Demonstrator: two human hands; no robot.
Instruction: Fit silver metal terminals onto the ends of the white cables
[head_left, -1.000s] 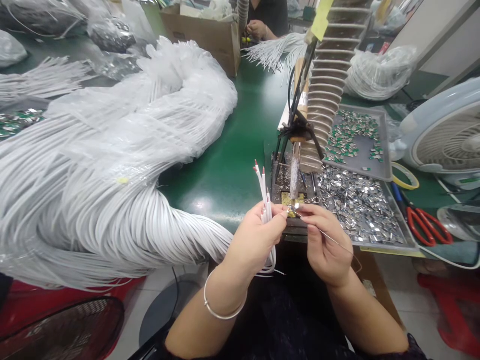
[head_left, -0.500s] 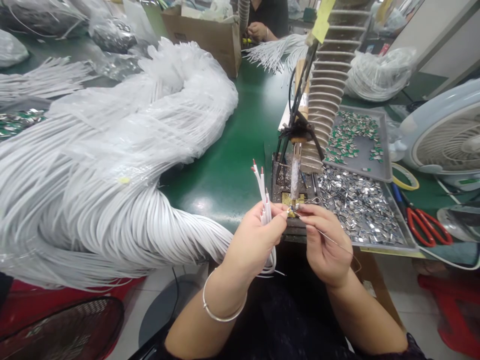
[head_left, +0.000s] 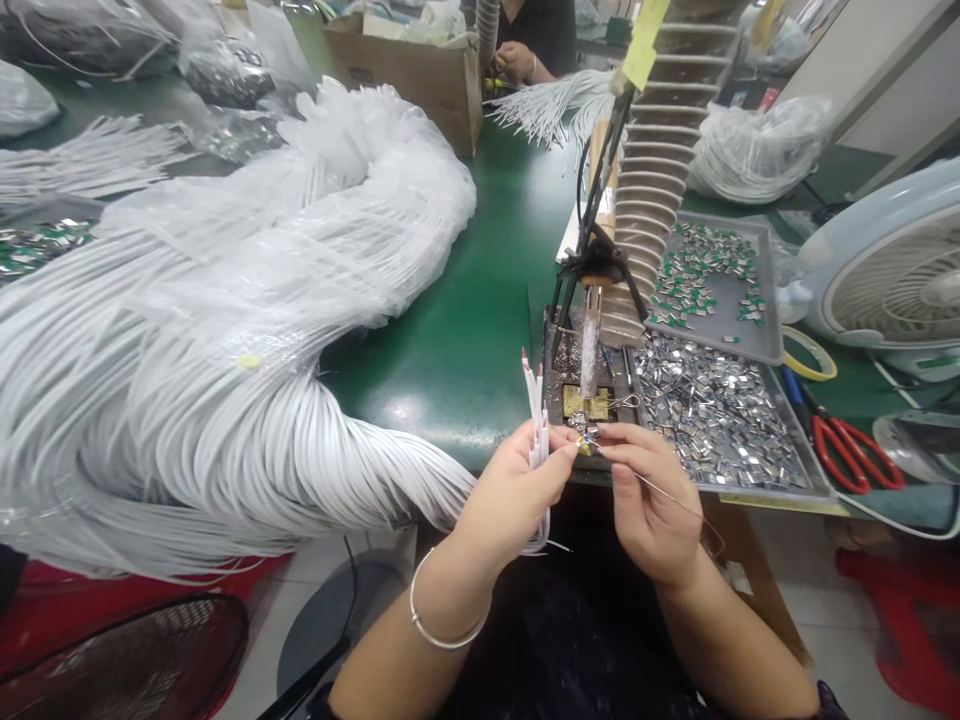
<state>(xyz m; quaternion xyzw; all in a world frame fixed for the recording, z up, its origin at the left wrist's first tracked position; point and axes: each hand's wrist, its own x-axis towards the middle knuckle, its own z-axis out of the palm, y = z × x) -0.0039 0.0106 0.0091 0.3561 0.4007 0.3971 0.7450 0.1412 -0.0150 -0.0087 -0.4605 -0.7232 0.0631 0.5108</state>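
Your left hand (head_left: 517, 490) clamps the white twin-core cables (head_left: 535, 410), whose red-tipped ends now stand more upright than before. Your right hand (head_left: 649, 505) pinches a thin wire (head_left: 675, 503), just apart, beside the tray of metal clips (head_left: 814, 493).

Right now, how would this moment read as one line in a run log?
left hand: white cables | right hand: thin metal wire | near: soldering iron, metal clip tray

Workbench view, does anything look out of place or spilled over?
The bundle of white cables stands out: it sprawls across the green bench and droops over the front edge, so its loops hang past the bench top. Nothing else stands out.
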